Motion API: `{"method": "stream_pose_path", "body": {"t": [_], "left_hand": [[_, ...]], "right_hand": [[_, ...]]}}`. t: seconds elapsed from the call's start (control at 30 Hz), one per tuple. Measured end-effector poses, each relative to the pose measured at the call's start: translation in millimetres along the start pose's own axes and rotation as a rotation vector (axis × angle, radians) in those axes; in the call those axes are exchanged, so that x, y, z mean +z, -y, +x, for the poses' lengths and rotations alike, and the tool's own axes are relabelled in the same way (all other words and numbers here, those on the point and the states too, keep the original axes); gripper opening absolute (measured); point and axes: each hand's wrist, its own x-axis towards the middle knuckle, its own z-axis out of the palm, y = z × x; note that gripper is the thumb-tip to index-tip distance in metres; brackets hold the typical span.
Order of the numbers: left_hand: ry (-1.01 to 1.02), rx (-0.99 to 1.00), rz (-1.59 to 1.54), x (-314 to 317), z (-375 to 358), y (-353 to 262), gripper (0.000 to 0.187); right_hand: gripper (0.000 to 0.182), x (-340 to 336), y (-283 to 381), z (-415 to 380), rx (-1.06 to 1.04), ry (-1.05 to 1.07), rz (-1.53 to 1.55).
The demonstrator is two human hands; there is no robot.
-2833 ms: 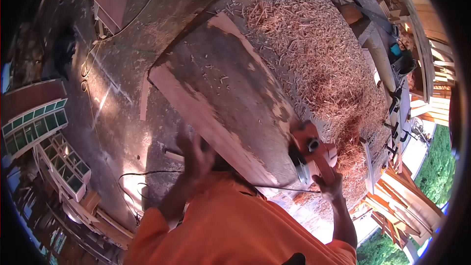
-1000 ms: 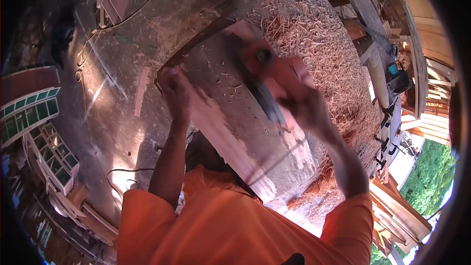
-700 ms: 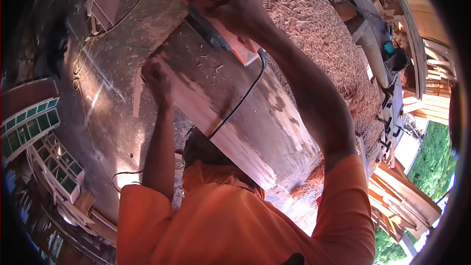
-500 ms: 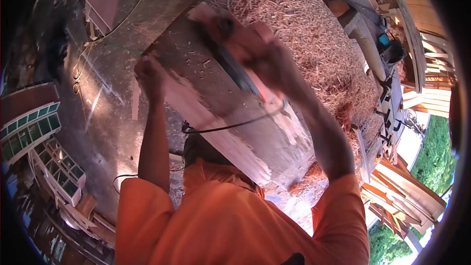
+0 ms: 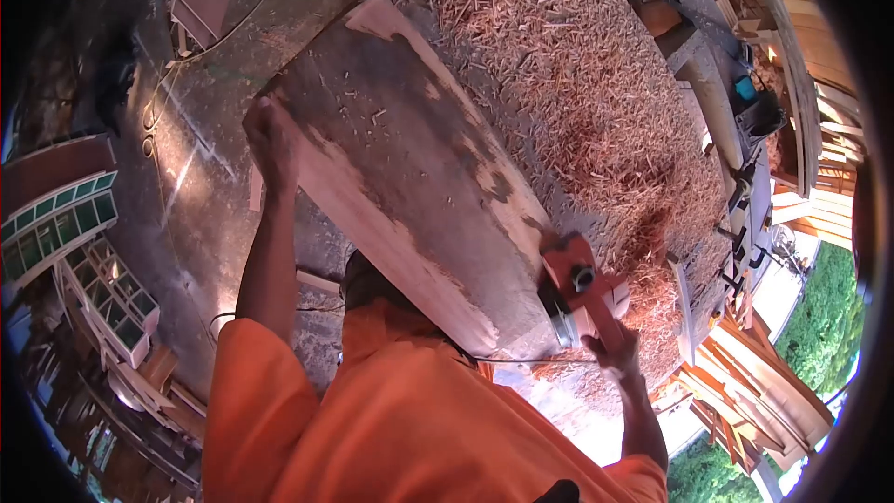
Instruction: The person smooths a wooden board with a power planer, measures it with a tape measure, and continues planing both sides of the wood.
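Wood shavings [image 5: 596, 112] lie thick beside a pale-edged timber slab [image 5: 424, 172] in a woodworking workshop, a power planer [image 5: 577, 272] at the slab's near end; stacked boards [image 5: 759, 382] lie at right near outdoor greenery [image 5: 827, 312], and green-paned frames [image 5: 116, 303] stand at left.

Dark floor [image 5: 191, 242] (partly sunlit), piled planks [image 5: 759, 377], greenery [image 5: 817, 317] outside

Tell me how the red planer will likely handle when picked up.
The red planer looks bulky and solid, so it is probably heavy for its size. Its bar-like handle, gripped in the right hand, should help keep it steady. The thin dark cord looks flexible and might drag.
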Motion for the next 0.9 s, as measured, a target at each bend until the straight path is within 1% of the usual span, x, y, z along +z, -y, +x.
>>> {"method": "stream_pose_path", "body": {"t": [0.03,0.07,0.13,0.2,0.23,0.27,0.33,0.4,0.43,0.5,0.53,0.6,0.63,0.67,0.7,0.73,0.8,0.83,0.87,0.9], "left_hand": [[-0.008,0.002,0.019,1,1,0,0.055],[-0.016,0.006,0.033,1,2,-1,0.056],[-0.032,-0.010,0.034,1,-1,-7,0.057],[-0.049,-0.044,0.009,3,-9,-23,0.059],[-0.049,-0.043,-0.001,5,-10,-24,0.061],[-0.052,-0.041,-0.013,6,-11,-23,0.062],[-0.062,-0.065,-0.006,7,-12,-22,0.064],[-0.074,-0.114,0.030,7,-11,-20,0.064],[-0.088,-0.048,0.022,9,-8,-3,0.062],[-0.089,-0.046,0.029,7,-11,-14,0.058],[-0.083,-0.042,0.033,8,-13,-18,0.057],[-0.092,0.068,0.003,8,-9,-11,0.047],[-0.094,0.116,-0.011,9,-9,-7,0.042],[-0.091,0.105,-0.023,10,-11,-7,0.041],[-0.087,0.095,-0.032,10,-9,-13,0.041],[-0.081,0.079,-0.037,8,-8,-15,0.040],[-0.050,0.145,-0.040,6,0,-8,0.038],[-0.034,0.176,-0.047,5,3,-5,0.037],[-0.068,0.195,-0.039,6,5,-2,0.037],[-0.098,0.215,-0.035,9,7,-1,0.036]], "right_hand": [[0.047,-4,13,22,0.036,-0.002,0.112],[0.042,-1,13,38,-0.079,-0.025,0.015],[0.038,-7,34,77,-0.068,-0.023,0.054],[0.027,-20,61,122,-0.194,-0.011,0.000],[0.031,-24,74,142,-0.057,0.033,0.068],[0.030,-25,85,161,-0.058,0.014,0.048],[0.030,-23,104,201,-0.211,-0.024,-0.014],[0.027,-26,142,246,-0.032,0.001,0.129],[0.028,-27,164,275,-0.201,-0.088,0.027],[0.031,-22,199,337,-0.244,-0.153,-0.031],[0.034,-17,218,372,-0.229,-0.180,-0.081],[0.040,-9,248,429,-0.234,-0.161,-0.038],[0.031,-6,255,451,-0.269,-0.111,0.068],[0.025,-3,262,473,-0.299,-0.058,0.174],[0.024,-29,289,459,-0.203,-0.054,0.399],[0.023,-25,283,454,-0.228,-0.063,0.407],[0.019,-16,272,454,-0.291,-0.073,0.414],[0.019,-10,256,445,-0.373,-0.059,0.411],[0.018,-1,237,429,-0.308,0.013,0.317],[0.025,5,217,406,-0.239,0.083,0.221]]}}
